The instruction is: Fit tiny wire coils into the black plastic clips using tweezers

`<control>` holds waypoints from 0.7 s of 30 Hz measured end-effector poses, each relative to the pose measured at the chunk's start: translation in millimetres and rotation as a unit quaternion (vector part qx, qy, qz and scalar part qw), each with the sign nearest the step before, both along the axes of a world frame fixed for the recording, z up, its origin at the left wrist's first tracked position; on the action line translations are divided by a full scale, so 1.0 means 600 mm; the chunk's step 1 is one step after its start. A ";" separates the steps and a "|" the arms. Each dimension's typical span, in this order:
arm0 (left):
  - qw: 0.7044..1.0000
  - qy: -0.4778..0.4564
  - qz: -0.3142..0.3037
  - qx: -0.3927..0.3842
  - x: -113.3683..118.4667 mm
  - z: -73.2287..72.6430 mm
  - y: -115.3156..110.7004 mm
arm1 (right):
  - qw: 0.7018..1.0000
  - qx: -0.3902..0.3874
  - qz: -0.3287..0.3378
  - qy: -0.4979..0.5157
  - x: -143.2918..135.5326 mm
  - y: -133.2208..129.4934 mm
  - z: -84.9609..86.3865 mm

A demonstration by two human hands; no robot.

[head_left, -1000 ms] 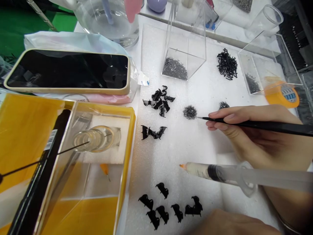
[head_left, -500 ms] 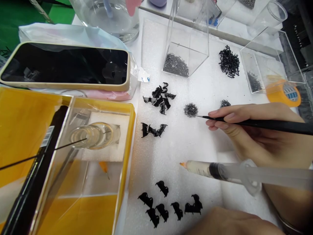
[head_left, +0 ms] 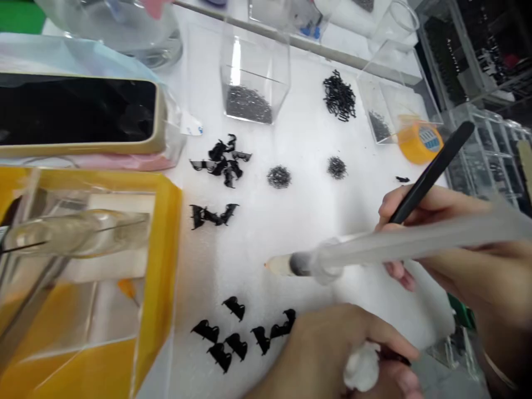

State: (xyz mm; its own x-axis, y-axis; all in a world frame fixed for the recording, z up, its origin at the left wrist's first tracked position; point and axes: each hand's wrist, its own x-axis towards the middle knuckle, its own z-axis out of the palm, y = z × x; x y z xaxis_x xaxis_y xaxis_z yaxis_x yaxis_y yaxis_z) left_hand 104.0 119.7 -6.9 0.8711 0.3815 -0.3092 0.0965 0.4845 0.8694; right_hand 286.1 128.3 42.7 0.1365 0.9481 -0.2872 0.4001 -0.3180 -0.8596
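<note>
My right hand grips black tweezers like a pen, their back end raised; the tips are hidden behind the fingers and a syringe. That syringe, with a clear plunger and cream filling, crosses the view in front of my right hand; what supports it I cannot tell. My left hand is curled at the bottom, closed on a small black part at its fingertips. Something white shows by its fingers. Several black clip-like pieces lie just left of that hand.
Two small heaps of metal bits and a pile of black parts lie on the white foam sheet. Behind stand a clear box and orange tape. At left are a phone and a yellow-edged tray.
The view has swung right. My right hand has drawn the tweezers away from the metal heap and tilted them up. My left hand shows more fully, with the small black part in its fingers.
</note>
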 end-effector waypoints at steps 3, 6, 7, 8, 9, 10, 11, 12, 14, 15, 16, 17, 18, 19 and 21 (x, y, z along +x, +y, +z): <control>0.997 0.034 0.023 -0.068 -0.006 0.013 -0.005 | 0.998 -0.054 -0.004 0.016 -0.002 -0.027 0.002; 0.993 0.043 0.067 -0.092 -0.001 0.021 -0.013 | 0.998 -0.045 -0.031 0.018 -0.011 -0.040 -0.006; 0.992 0.044 0.084 -0.080 0.002 0.023 -0.016 | 0.998 -0.035 -0.041 0.025 -0.012 -0.042 -0.009; 0.991 0.046 0.101 -0.070 0.005 0.025 -0.018 | 0.998 -0.029 -0.052 0.037 -0.013 -0.045 -0.011; 0.989 0.053 0.120 -0.068 0.007 0.027 -0.020 | 0.996 -0.027 -0.063 0.053 -0.012 -0.047 -0.014; 0.986 0.065 0.139 -0.073 0.009 0.029 -0.021 | 0.994 -0.026 -0.075 0.071 -0.011 -0.049 -0.016; 0.982 0.076 0.155 -0.080 0.010 0.031 -0.023 | 0.992 -0.025 -0.083 0.091 -0.010 -0.051 -0.017; 0.978 0.081 0.171 -0.089 0.012 0.032 -0.025 | 0.990 -0.025 -0.089 0.110 -0.009 -0.052 -0.018; 0.971 0.084 0.203 -0.099 0.014 0.036 -0.030 | 0.985 -0.021 -0.097 0.138 -0.006 -0.054 -0.021; 0.967 0.081 0.219 -0.101 0.015 0.037 -0.032 | 0.984 -0.017 -0.100 0.146 -0.006 -0.054 -0.022; 0.963 0.074 0.236 -0.106 0.016 0.038 -0.034 | 0.983 -0.013 -0.101 0.150 -0.005 -0.053 -0.023; 0.959 0.067 0.252 -0.112 0.017 0.039 -0.037 | 0.983 -0.009 -0.103 0.151 -0.005 -0.052 -0.023; 0.955 0.061 0.266 -0.117 0.018 0.039 -0.038 | 0.984 -0.004 -0.104 0.147 -0.005 -0.051 -0.024; 0.952 0.057 0.275 -0.120 0.018 0.039 -0.040 | 0.985 0.001 -0.102 0.141 -0.004 -0.050 -0.024; 0.951 0.055 0.283 -0.115 0.019 0.040 -0.042 | 0.987 0.009 -0.097 0.129 -0.004 -0.048 -0.025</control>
